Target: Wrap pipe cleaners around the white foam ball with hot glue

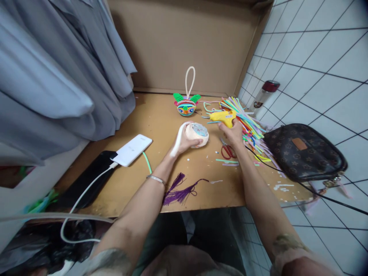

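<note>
Cream ball (199, 132), rounded, mottled blue atop, within curled left fingers (196, 142), right fingers (223, 127) around a yellow plastic glue gun (222, 115)

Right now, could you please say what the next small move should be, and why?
Perhaps bring the yellow glue gun to the wrapped ball: its bluish top is uncovered, loose cord trails over the left hand holding it, and the right hand grips the gun, nozzle clear of the ball.
</note>
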`<state>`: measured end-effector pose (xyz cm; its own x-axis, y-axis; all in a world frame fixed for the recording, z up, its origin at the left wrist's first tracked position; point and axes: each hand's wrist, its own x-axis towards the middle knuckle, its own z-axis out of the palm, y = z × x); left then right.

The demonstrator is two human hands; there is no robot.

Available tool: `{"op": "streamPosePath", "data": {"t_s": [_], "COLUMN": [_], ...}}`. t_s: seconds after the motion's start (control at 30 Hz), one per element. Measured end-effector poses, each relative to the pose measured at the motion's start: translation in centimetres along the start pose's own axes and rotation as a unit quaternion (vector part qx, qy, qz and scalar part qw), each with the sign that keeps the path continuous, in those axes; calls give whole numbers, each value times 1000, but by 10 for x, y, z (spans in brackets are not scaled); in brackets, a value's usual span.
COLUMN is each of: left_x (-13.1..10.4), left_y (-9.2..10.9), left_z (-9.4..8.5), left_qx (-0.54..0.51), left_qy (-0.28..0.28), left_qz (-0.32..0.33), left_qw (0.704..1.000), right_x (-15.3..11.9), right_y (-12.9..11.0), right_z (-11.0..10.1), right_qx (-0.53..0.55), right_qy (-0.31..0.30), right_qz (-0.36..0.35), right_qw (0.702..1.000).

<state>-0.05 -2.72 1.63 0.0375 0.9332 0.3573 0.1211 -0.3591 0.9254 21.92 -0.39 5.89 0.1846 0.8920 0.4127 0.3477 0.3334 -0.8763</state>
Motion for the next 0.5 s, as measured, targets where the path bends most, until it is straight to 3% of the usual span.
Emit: {"op": "streamPosePath", "data": {"t_s": [0.27, 0.5], "left_x": [0, 0], "left_y": [1, -3], "left_z": [-3, -1], "left_qx": [8, 29], "left_qy": [-11, -14], "left_qz": [9, 20], "left_qw": [1000, 999], "right_x": [-7, -14], "right_y": [-10, -10], "right_z": [6, 12], "right_qx": [-170, -236], "right_qy": [-7, 31], "right_qz": [-46, -72], "right_qw": [984, 969]}}
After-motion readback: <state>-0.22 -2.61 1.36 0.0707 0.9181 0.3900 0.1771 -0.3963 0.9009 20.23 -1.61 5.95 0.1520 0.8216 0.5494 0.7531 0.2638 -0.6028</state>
